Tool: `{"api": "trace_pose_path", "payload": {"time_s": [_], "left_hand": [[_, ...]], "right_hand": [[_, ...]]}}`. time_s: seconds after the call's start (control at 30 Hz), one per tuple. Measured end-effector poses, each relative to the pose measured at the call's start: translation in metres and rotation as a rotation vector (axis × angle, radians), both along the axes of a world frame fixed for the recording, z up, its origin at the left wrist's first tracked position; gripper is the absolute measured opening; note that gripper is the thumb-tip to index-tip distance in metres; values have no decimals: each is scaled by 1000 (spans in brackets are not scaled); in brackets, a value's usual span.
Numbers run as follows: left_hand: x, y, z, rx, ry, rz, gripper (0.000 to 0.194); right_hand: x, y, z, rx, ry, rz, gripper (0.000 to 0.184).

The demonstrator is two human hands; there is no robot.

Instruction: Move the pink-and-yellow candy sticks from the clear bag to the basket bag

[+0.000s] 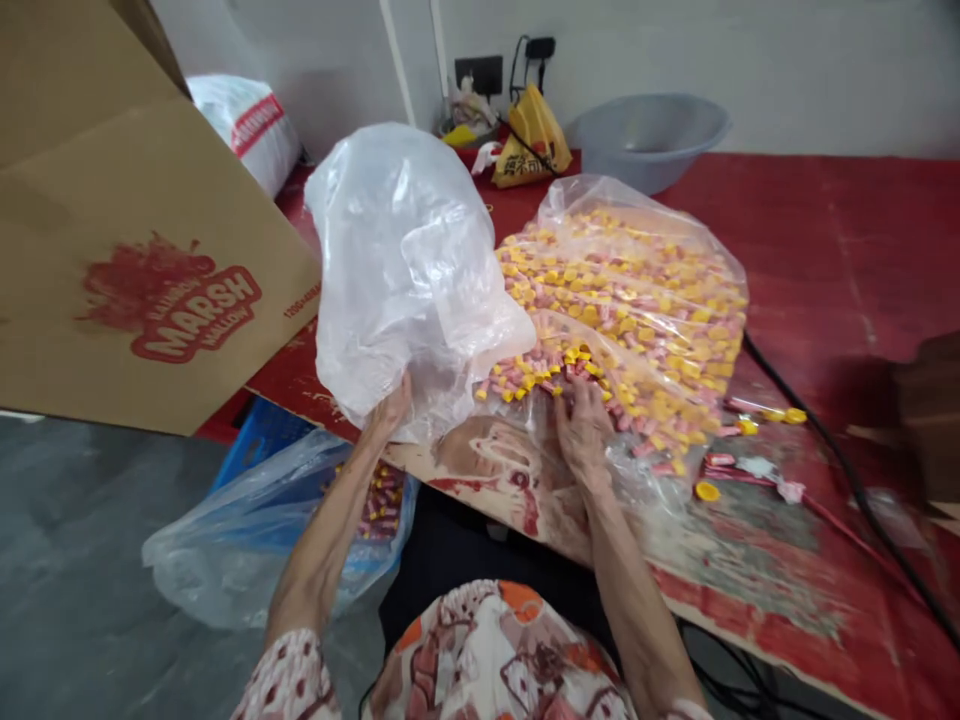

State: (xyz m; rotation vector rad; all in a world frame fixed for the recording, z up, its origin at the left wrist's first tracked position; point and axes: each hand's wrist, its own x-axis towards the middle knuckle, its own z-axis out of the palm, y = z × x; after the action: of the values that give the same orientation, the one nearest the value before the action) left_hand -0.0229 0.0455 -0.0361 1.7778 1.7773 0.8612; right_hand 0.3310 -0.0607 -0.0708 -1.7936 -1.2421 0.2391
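My left hand point(391, 408) is at the lower edge of a large, puffed-up translucent plastic bag point(412, 240). It appears closed on the film, though the plastic hides part of the fingers. My right hand point(583, 425) lies at the mouth of a clear bag point(637, 280) full of small pink tubes with yellow caps. Its fingers are stretched forward and slightly apart, touching loose capped tubes point(525, 375) that spill toward the table's front edge. Both bags rest side by side on the red table point(825, 260).
A cardboard box point(150, 250) stands left. Below the table edge is a plastic-lined blue crate point(262, 440) holding more tubes. A basin point(652, 140) and yellow bag point(534, 140) stand at the back. A black cable point(832, 450) crosses the right side beside a brown box point(930, 420).
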Motion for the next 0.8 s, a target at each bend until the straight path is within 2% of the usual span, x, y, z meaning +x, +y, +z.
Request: {"api": "trace_pose_path", "payload": {"time_s": [0.1,0.2,0.27,0.43,0.57,0.63,0.73,0.8], "left_hand": [[4,-10,-4,-23,-17,156,44],[15,-35,0,15,-177,207,40],[26,-56,5,43,-297,172,45],[62,-92,8,-55,-424,17,48],[87,-96,5,-100,-528,-23,51],[96,-95,5,-113,-578,-30,53],[108,-93,9,-146,-652,-37,54],[115,-94,13,-165,-712,-43,56]], "right_hand": [[2,7,-4,-78,-57,91,38],[-1,4,-6,-1,-47,57,39],[-4,1,-6,30,-69,50,39],[-5,-2,-5,-70,-33,227,44],[-1,-9,-7,54,40,116,51],[2,-15,-8,39,18,84,52],[5,-25,-3,-33,61,145,51],[5,-30,7,-26,213,230,50]]}}
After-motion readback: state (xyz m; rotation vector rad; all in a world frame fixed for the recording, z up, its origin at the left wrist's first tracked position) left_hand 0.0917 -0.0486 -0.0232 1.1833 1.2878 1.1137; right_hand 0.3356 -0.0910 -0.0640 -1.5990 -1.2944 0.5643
